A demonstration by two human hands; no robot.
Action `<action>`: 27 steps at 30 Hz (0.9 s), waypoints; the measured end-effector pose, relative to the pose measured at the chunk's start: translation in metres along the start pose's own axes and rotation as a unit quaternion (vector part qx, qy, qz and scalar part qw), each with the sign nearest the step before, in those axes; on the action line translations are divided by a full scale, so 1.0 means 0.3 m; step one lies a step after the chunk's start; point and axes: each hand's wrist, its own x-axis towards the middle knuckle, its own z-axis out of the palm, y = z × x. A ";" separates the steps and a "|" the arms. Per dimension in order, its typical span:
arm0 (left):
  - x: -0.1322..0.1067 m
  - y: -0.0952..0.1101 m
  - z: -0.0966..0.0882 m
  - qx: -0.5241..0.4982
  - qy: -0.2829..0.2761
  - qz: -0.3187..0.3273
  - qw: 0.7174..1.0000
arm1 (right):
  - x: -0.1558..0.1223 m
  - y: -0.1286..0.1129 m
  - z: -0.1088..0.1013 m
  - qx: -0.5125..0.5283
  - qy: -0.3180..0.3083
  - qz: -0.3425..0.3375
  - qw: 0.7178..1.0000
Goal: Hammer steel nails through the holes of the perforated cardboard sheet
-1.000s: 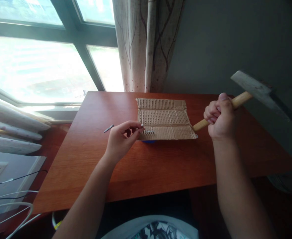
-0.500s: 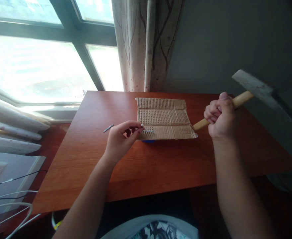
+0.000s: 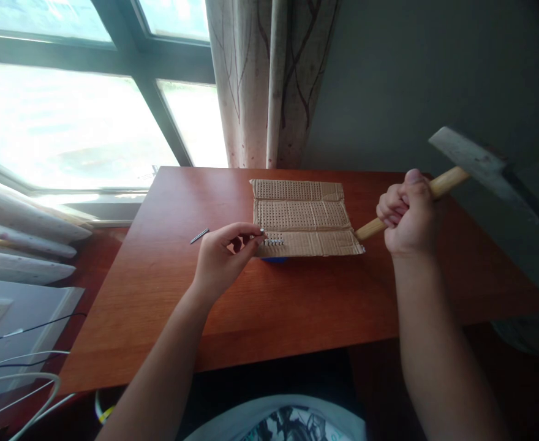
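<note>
My right hand [image 3: 408, 213], raised beyond the cardboard's right side, is closed round the wooden handle of a hammer [image 3: 481, 162], its metal head up at the far right. With thumb and forefinger my left hand [image 3: 228, 254] pinches a small nail, whose pale head [image 3: 262, 231] shows at the fingertips over the cardboard's left edge. The brown cardboard sheet [image 3: 327, 244] is creased and covered in rows of small holes. A short row of nails [image 3: 274, 242] stands in its near strip. Something blue [image 3: 274, 260] peeks out under the near edge.
A slim metal rod or nail [image 3: 199, 236] lies on the wooden table [image 3: 297, 306] left of my left hand. Behind are a window [image 3: 67, 122], a patterned curtain [image 3: 246, 79] and a dark wall. Cables [image 3: 35, 380] hang at the lower left.
</note>
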 end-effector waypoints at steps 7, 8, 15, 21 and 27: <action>-0.001 -0.006 -0.001 0.000 -0.003 0.000 1.000 | 0.003 -0.001 0.001 0.010 -0.006 -0.002 1.000; -0.001 -0.006 -0.001 0.002 -0.003 0.001 1.000 | 0.002 -0.002 0.001 0.005 -0.005 -0.003 1.000; 0.000 -0.008 -0.002 0.010 -0.005 0.011 1.000 | -0.007 -0.015 0.008 -0.050 0.001 0.007 0.999; 0.001 0.007 -0.003 0.044 -0.004 0.038 0.998 | -0.005 -0.008 0.003 -0.061 -0.004 -0.006 0.998; 0.002 0.010 -0.003 0.080 -0.007 0.065 0.995 | -0.005 -0.008 0.009 -0.044 0.005 0.013 0.999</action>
